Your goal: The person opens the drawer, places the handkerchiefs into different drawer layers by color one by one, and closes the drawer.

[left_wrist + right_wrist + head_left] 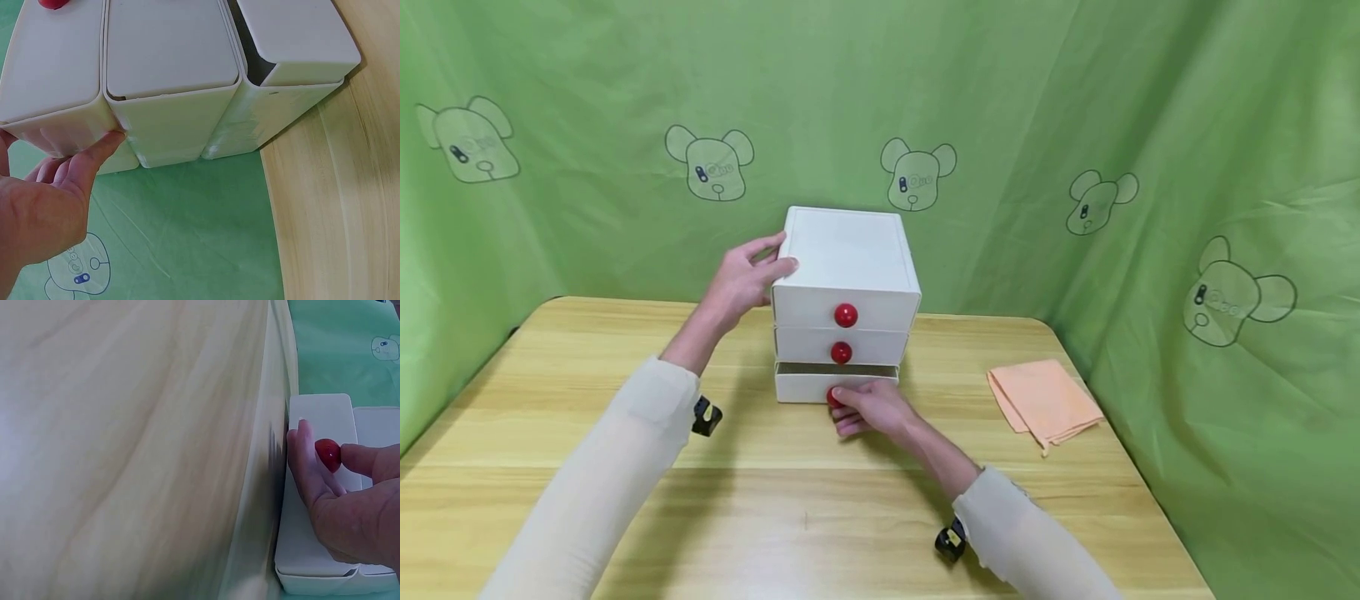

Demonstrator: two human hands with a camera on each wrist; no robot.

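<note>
A white three-drawer box (850, 250) with round red knobs stands near the back of the table. Its bottom drawer (801, 387) sticks out a little, leaving a dark gap above its front; the two upper drawers sit flush. My right hand (876, 408) pinches the bottom drawer's red knob (329, 455) between thumb and fingers, the thumb touching one side of it in the right wrist view. At the upper left of the box rests my left hand (741, 279), thumb on the top edge, other fingers spread along the side wall (62, 134).
A folded orange cloth (1047, 402) lies on the wooden table (760, 517) to the right. Green curtain (820, 92) with printed bear heads hangs behind and along both sides, close behind the box. Small black devices hang at both wrists.
</note>
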